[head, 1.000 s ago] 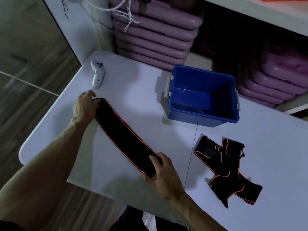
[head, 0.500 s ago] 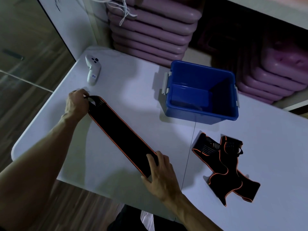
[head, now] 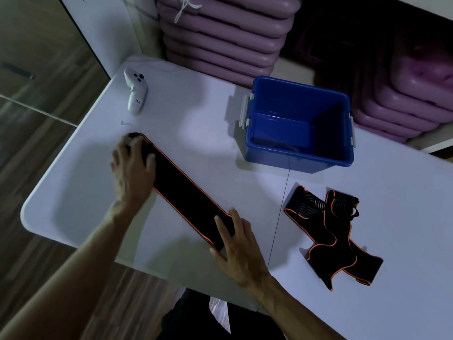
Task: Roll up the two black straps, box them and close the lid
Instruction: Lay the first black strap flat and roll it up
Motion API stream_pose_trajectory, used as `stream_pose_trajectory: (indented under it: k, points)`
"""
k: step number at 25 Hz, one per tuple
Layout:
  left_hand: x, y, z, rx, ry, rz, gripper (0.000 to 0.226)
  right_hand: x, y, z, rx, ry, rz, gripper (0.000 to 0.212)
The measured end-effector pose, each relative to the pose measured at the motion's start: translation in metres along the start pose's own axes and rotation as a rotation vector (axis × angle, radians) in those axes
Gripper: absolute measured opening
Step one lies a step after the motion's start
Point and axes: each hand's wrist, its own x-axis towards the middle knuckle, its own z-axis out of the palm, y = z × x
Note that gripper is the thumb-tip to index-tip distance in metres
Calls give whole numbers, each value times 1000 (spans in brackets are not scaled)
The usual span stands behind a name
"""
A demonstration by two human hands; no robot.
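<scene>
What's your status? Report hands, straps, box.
Left hand and right hand pressing long strap flat. Second strap unrolled. Blue box open.

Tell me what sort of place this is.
Probably a gym or fitness storeroom, though that is a guess: purple step platforms stacked on shelves behind a white folding table, orange-trimmed black straps laid out on it, beside a blue storage box.
</scene>
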Motion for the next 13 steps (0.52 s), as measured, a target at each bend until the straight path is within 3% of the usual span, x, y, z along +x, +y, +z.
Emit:
stream_pose_trajectory:
  k: [3,6,13]
  points:
    - [-43,-1,29,63,-195,35,58,0,3,-1,-15,-4,-32,73]
    - [-36,-15,37,100,-278,-17,63,0,5,0,-28,-5,-61,71]
    - [-42,-6,28,57,-208,20,62,-4,9,1,-44,-2,-83,70]
